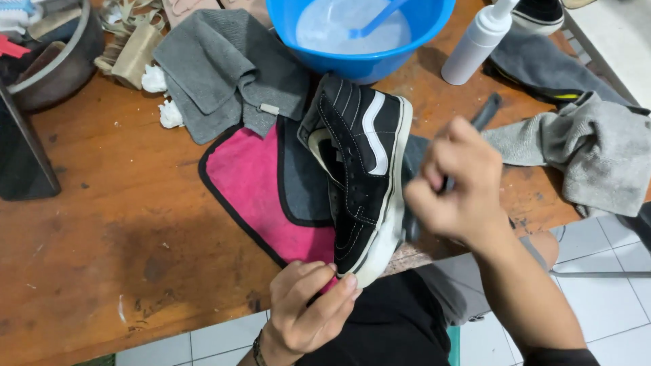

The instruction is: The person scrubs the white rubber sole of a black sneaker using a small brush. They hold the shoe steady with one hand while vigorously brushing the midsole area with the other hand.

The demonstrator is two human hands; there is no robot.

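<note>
My left hand (306, 306) grips the toe of a black sneaker (361, 175) with a white stripe, lying over a pink cloth (258, 193) on the wooden table (102, 257). My right hand (456, 183), blurred, holds a dark brush (485, 112) at the sole's right edge. A blue basin (359, 34) sits far behind, a white bottle (480, 39) to its right.

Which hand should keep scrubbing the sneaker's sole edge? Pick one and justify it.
Right. The right hand already grips the dark brush beside the black sneaker sole, while the left hand is busy steadying its toe.
</note>
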